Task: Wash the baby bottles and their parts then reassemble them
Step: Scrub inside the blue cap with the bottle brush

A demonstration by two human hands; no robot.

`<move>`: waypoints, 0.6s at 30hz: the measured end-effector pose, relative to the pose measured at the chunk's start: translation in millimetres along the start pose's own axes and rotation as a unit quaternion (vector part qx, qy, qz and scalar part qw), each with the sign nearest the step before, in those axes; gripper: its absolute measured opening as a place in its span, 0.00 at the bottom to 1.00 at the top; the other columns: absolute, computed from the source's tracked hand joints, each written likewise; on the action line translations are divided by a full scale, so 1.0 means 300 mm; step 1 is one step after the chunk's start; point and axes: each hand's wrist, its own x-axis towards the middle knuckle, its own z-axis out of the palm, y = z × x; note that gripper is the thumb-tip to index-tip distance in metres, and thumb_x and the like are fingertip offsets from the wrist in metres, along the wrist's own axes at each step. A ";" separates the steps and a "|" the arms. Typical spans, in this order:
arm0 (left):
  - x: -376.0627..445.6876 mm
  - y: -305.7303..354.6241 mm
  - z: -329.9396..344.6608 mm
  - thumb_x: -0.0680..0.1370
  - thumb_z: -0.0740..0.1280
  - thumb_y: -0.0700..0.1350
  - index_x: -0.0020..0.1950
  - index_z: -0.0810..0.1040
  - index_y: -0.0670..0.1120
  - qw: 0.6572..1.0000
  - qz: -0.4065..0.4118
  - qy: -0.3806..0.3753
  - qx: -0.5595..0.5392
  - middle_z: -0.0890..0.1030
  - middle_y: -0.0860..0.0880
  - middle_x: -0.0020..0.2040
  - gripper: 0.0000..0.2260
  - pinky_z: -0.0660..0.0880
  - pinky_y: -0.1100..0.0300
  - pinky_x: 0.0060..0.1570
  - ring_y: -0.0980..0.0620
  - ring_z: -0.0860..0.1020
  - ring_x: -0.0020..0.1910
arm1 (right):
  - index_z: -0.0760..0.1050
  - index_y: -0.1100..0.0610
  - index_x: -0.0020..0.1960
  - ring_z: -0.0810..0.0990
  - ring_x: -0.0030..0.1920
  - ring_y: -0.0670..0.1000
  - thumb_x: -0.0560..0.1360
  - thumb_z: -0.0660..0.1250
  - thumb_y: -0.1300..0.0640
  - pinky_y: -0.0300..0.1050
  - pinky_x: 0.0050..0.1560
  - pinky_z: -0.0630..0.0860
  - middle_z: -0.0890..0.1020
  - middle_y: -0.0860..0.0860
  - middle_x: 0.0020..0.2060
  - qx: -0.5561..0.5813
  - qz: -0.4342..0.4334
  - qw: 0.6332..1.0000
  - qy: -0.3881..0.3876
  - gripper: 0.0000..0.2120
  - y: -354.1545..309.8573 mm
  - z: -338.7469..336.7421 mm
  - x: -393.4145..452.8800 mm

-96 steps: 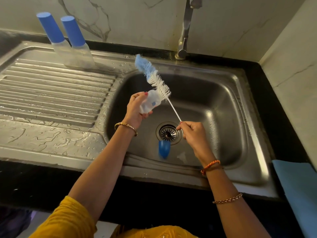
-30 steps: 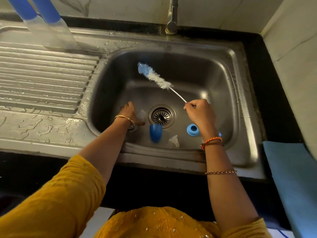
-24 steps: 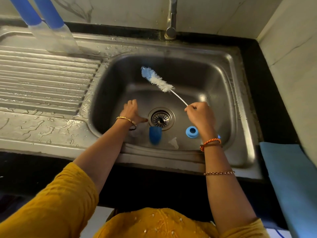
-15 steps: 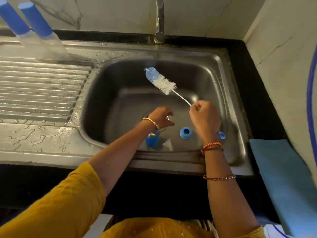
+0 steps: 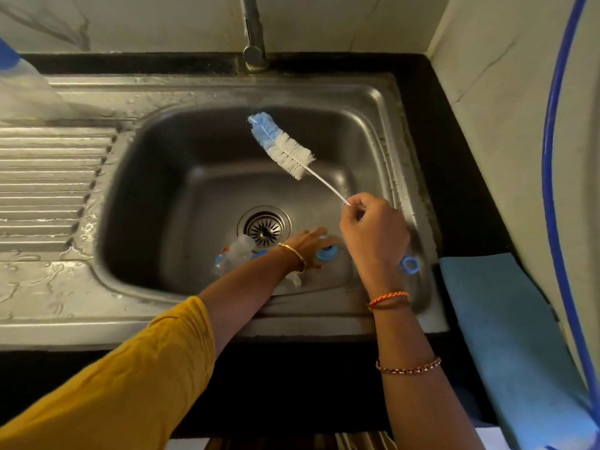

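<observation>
- Two hands are over the steel sink (image 5: 383, 102), which is sunk into a dark bench (image 5: 454, 177).
- The right hand (image 5: 373, 235) is closed around the thin wire handle of one bottle brush (image 5: 282, 147), pinching it near the end. The brush is lifted above the basin and slants up toward the back, its bristles white near the handle and blue at the tip.
- The left hand (image 5: 311, 245) reaches down to the basin floor just right of the drain (image 5: 264, 227), fingers stretched forward onto a blue ring-shaped part (image 5: 326, 253). Whether it has gripped that part I cannot tell; the right hand covers the fingertips.
- One clear baby bottle (image 5: 235, 254) lies on its side on the basin floor, just left of the left wrist and in front of the drain.
- A second blue ring (image 5: 409, 264) shows at the right side of the basin, beside the right wrist, so two blue rings can be counted.
- A small clear piece (image 5: 292, 277) lies under the left forearm near the front wall; it is too blurred to name.
- At the left edge, on the wet draining board (image 5: 48, 177), one blurred clear bottle with a blue cap (image 5: 19, 86) is partly in view.
- One tap (image 5: 253, 30) stands behind the basin, and one blue cloth (image 5: 506, 336) lies on the bench at the right.
</observation>
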 end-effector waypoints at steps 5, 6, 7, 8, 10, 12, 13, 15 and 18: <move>0.022 0.011 -0.009 0.77 0.63 0.42 0.69 0.66 0.43 1.000 0.003 0.020 0.006 0.70 0.42 0.64 0.20 0.70 0.54 0.57 0.44 0.69 0.63 | 0.80 0.56 0.49 0.75 0.38 0.48 0.75 0.61 0.58 0.38 0.31 0.63 0.83 0.52 0.41 0.017 -0.001 1.000 -0.004 0.09 0.008 0.013 -0.005; 0.021 0.004 -0.008 0.77 0.63 0.42 0.69 0.66 0.42 1.000 -0.005 0.026 0.010 0.70 0.42 0.64 0.20 0.70 0.54 0.56 0.43 0.69 0.63 | 0.80 0.56 0.49 0.77 0.40 0.50 0.75 0.62 0.57 0.39 0.32 0.63 0.83 0.52 0.42 0.019 0.007 1.000 -0.006 0.09 0.005 0.011 -0.005; 0.014 -0.003 -0.010 0.78 0.63 0.43 0.68 0.66 0.42 0.999 -0.020 0.036 0.005 0.70 0.41 0.63 0.19 0.70 0.53 0.55 0.42 0.70 0.62 | 0.80 0.55 0.49 0.78 0.42 0.51 0.74 0.62 0.56 0.39 0.34 0.63 0.83 0.52 0.42 0.021 0.014 1.000 -0.008 0.09 0.001 0.009 -0.007; 0.004 -0.010 -0.020 0.78 0.63 0.44 0.68 0.67 0.42 0.998 -0.036 0.053 -0.007 0.70 0.40 0.63 0.19 0.70 0.52 0.56 0.41 0.70 0.61 | 0.80 0.55 0.49 0.79 0.43 0.52 0.74 0.63 0.55 0.38 0.34 0.62 0.83 0.52 0.42 0.024 0.018 1.000 -0.009 0.09 0.000 0.007 -0.007; -0.025 -0.034 -0.054 0.78 0.62 0.45 0.69 0.67 0.43 0.987 -0.092 0.104 -0.075 0.71 0.40 0.62 0.20 0.68 0.53 0.58 0.41 0.71 0.61 | 0.81 0.55 0.48 0.79 0.43 0.52 0.73 0.64 0.52 0.39 0.34 0.63 0.84 0.52 0.42 0.032 0.020 0.999 -0.010 0.09 0.002 0.008 -0.003; -0.075 -0.065 -0.107 0.79 0.62 0.46 0.68 0.69 0.43 0.958 -0.154 0.164 -0.178 0.73 0.39 0.61 0.18 0.69 0.55 0.58 0.41 0.72 0.60 | 0.81 0.54 0.47 0.80 0.43 0.53 0.73 0.65 0.51 0.40 0.35 0.66 0.84 0.52 0.41 0.036 0.010 0.999 -0.003 0.09 -0.002 0.012 -0.001; -0.105 -0.086 -0.138 0.79 0.61 0.46 0.67 0.71 0.43 0.930 -0.191 0.198 -0.245 0.74 0.39 0.61 0.17 0.69 0.56 0.57 0.42 0.73 0.60 | 0.81 0.54 0.46 0.80 0.43 0.54 0.73 0.65 0.51 0.41 0.35 0.68 0.84 0.53 0.41 0.038 0.004 0.999 0.004 0.09 -0.001 0.016 -0.003; -0.174 -0.138 -0.206 0.79 0.60 0.47 0.65 0.73 0.43 0.872 -0.249 0.256 -0.334 0.75 0.41 0.62 0.16 0.69 0.57 0.58 0.43 0.73 0.61 | 0.82 0.55 0.45 0.80 0.41 0.55 0.73 0.66 0.50 0.44 0.36 0.73 0.84 0.53 0.39 0.051 -0.011 0.998 0.017 0.10 0.001 0.019 -0.005; -0.342 -0.228 -0.314 0.78 0.62 0.41 0.67 0.69 0.39 0.861 -0.274 0.318 -0.287 0.72 0.38 0.66 0.18 0.67 0.53 0.62 0.40 0.71 0.63 | 0.82 0.56 0.43 0.80 0.39 0.54 0.73 0.68 0.50 0.48 0.36 0.75 0.83 0.53 0.36 0.084 -0.037 0.995 0.045 0.10 -0.013 0.017 -0.026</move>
